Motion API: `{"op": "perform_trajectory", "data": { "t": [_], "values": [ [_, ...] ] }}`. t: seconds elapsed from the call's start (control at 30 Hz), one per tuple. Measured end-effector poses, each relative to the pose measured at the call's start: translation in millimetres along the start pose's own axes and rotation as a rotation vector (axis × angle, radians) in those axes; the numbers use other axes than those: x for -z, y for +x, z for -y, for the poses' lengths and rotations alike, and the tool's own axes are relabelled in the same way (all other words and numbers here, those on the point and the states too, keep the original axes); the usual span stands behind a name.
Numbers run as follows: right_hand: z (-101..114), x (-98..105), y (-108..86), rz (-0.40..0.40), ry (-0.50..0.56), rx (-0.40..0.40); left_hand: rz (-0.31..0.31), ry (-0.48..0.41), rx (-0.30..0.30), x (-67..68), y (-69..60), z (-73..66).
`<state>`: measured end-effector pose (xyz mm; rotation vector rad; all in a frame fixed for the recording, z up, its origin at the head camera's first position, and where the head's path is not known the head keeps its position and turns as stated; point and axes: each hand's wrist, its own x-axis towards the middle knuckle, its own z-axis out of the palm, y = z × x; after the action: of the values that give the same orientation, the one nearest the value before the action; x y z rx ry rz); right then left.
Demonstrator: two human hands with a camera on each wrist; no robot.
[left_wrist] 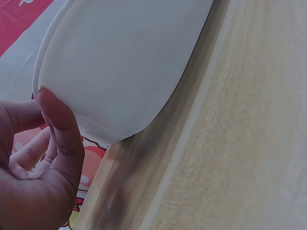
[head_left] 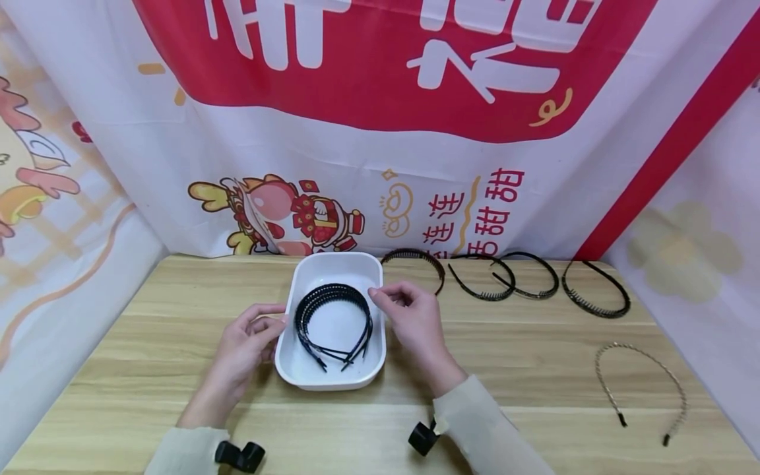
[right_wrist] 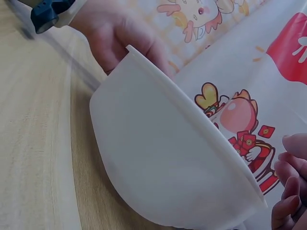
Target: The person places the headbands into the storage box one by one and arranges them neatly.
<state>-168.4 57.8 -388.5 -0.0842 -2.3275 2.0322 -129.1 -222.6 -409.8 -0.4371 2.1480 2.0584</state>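
A white plastic tub stands on the table, with several black toothed headbands lying together inside it. At the tub's left side, my left hand grips the rim between thumb and fingers; the left wrist view shows a fingertip on the rim. My right hand is by the upper right rim, its thumb and index finger close together over the edge. In the right wrist view, the right hand's fingers are beside the tub's wall, apart from it, with nothing seen between them.
Along the back edge lie a dark toothed headband, two overlapping black headbands and another black one. A thin gold twisted headband lies at the right. Printed cloth hangs behind the wooden table.
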Motion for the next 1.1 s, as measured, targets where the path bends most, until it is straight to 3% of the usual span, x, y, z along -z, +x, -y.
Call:
{"op": "perform_trajectory", "data": {
  "t": [0.63, 1.1],
  "values": [
    [-8.3, 35.5, -4.8, -0.027, -0.098, -0.032, 0.008, 0.016, -0.002, -0.2, 0.0, 0.2],
    [-28.7, 80.3, -4.7, -0.021, -0.132, -0.017, 0.006, 0.021, 0.006, -0.3, 0.2, 1.1]
  ]
}}
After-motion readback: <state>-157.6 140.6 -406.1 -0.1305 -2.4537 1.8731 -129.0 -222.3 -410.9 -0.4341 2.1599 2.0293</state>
